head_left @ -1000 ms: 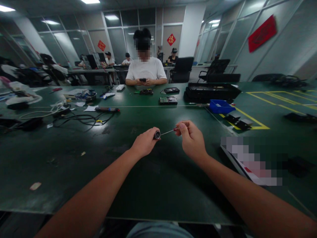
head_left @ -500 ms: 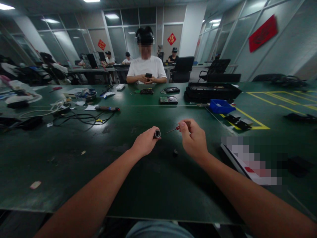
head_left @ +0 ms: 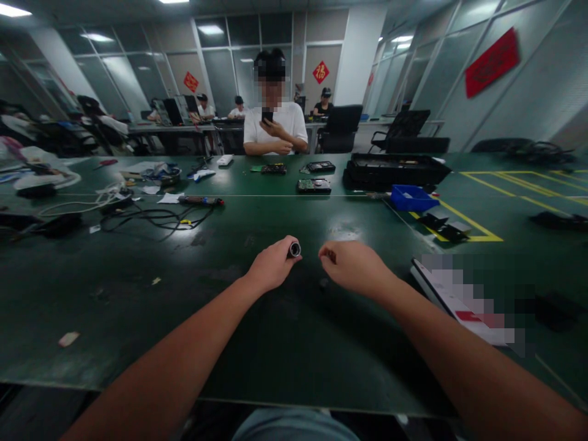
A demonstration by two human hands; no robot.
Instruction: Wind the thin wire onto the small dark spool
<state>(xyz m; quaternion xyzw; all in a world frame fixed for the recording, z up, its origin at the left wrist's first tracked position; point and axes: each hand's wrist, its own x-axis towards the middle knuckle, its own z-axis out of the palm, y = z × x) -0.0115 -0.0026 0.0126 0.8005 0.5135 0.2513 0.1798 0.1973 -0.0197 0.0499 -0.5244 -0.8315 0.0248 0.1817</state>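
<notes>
Left hand [head_left: 273, 266] clamped round dark tube [head_left: 294, 250] over tabletop [head_left: 257, 367], open end facing near edge; right hand [head_left: 351, 264] curled just beside tube, not touching, cannot tell if gripping; small dark piece [head_left: 324, 283] nearer near edge.

There were the wearer's two bare hands [head_left: 272, 264] [head_left: 358, 264], one hollow black cylinder [head_left: 294, 250], one blue plastic bin [head_left: 413, 199], two hard drives [head_left: 320, 166] [head_left: 314, 185], one smartphone [head_left: 267, 116], one rectangular red banner [head_left: 492, 63] and one green worktable [head_left: 257, 355].
</notes>
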